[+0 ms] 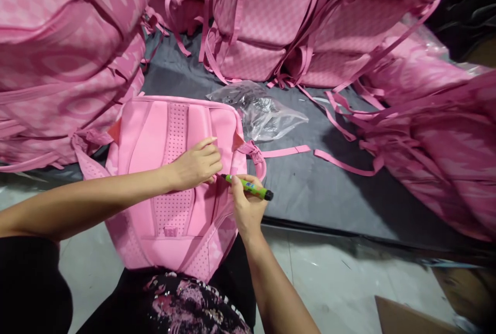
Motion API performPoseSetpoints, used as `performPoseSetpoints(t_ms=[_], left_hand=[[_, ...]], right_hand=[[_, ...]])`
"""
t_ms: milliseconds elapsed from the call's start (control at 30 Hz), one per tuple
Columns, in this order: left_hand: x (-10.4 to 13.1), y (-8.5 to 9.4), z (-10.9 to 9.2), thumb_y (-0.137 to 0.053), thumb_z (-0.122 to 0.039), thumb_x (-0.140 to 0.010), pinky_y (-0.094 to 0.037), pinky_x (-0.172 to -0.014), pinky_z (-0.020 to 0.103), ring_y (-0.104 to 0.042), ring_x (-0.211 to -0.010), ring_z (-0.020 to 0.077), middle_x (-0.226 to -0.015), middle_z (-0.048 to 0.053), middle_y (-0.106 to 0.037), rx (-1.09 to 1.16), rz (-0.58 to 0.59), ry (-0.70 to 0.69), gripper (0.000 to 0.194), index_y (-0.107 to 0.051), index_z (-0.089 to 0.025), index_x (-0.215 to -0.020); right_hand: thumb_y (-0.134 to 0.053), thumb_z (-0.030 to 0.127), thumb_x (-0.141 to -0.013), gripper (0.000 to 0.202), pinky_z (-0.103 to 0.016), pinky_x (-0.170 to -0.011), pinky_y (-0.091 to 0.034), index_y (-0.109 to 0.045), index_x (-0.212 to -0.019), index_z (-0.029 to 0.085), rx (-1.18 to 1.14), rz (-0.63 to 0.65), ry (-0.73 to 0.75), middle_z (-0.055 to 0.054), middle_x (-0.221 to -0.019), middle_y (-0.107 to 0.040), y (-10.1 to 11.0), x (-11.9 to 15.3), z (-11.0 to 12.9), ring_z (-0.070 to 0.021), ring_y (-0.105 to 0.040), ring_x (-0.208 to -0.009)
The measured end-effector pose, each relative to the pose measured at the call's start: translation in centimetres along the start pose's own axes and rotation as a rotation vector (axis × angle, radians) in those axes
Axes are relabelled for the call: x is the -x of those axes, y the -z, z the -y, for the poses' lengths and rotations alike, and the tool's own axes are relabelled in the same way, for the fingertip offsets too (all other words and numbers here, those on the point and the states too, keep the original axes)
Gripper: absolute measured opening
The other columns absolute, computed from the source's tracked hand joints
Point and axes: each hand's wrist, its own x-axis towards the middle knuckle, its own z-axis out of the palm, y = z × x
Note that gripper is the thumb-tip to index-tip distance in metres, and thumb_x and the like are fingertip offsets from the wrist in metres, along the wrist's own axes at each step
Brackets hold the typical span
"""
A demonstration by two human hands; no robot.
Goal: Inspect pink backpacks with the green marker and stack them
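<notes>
A pink backpack leans from my lap onto the dark table edge, its padded back panel and straps facing me. My left hand lies across that panel, fingers curled and pinching its pink material near the right side; the exact part is hidden under the fingertips. In my right hand is a green marker with a black end pointing right. Its dark tip points left, close beside my left fingertips. Whether the tip touches the fabric I cannot tell.
Pink backpacks are piled at the left, at the back and at the right. A crumpled clear plastic bag lies on the dark-covered table. Loose straps trail over it. Cardboard is on the tiled floor.
</notes>
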Motion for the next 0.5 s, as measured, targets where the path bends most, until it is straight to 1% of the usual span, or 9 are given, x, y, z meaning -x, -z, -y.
performPoseSetpoints(t_ms=[100,167,300,400,500], left_hand=[[0.04,-0.25,-0.03,-0.071,-0.041,-0.083,-0.037,-0.112,0.045,-0.055,-0.091,0.0209,-0.085,0.003,-0.065,0.004,0.013,0.007,0.025,-0.063,-0.017,-0.085],[-0.01,-0.41,0.01,-0.070,-0.041,-0.083,-0.037,-0.112,0.045,-0.054,-0.089,0.0204,-0.084,0.004,-0.065,0.019,0.003,0.012,0.025,-0.063,-0.017,-0.083],[-0.15,-0.68,0.08,-0.070,-0.039,-0.084,-0.040,-0.110,0.044,-0.054,-0.087,0.0203,-0.082,0.003,-0.065,0.003,-0.029,0.018,0.023,-0.063,-0.017,-0.081],[-0.21,-0.81,0.06,-0.069,-0.042,-0.084,-0.040,-0.109,0.044,-0.054,-0.084,0.0199,-0.080,0.003,-0.064,-0.006,-0.068,0.008,0.027,-0.063,-0.017,-0.080],[-0.23,-0.84,0.03,-0.066,-0.041,-0.087,-0.039,-0.110,0.044,-0.054,-0.084,0.0194,-0.079,0.002,-0.064,-0.013,-0.063,0.002,0.026,-0.063,-0.017,-0.079]], right_hand=[[-0.067,0.040,-0.083,0.024,-0.024,-0.051,-0.043,-0.062,-0.080,0.017,0.142,0.073,0.070,0.003,-0.062,-0.060,0.19,-0.58,0.00,-0.0103,-0.052,-0.051],[-0.066,0.039,-0.083,0.023,-0.024,-0.049,-0.043,-0.061,-0.078,0.018,0.189,0.066,0.081,0.003,-0.060,-0.059,0.40,-0.88,-0.04,-0.0100,-0.051,-0.049],[-0.065,0.040,-0.084,0.022,-0.025,-0.050,-0.044,-0.062,-0.080,0.018,0.149,0.066,0.068,0.002,-0.062,-0.060,0.42,-1.07,-0.22,-0.0111,-0.053,-0.051],[-0.066,0.039,-0.083,0.022,-0.026,-0.050,-0.044,-0.062,-0.079,0.018,0.173,0.075,0.073,0.002,-0.061,-0.060,0.37,-1.08,-0.32,-0.0110,-0.052,-0.050],[-0.065,0.040,-0.083,0.022,-0.026,-0.050,-0.045,-0.062,-0.081,0.018,0.171,0.088,0.069,0.002,-0.063,-0.061,0.43,-1.17,-0.32,-0.0118,-0.054,-0.051]])
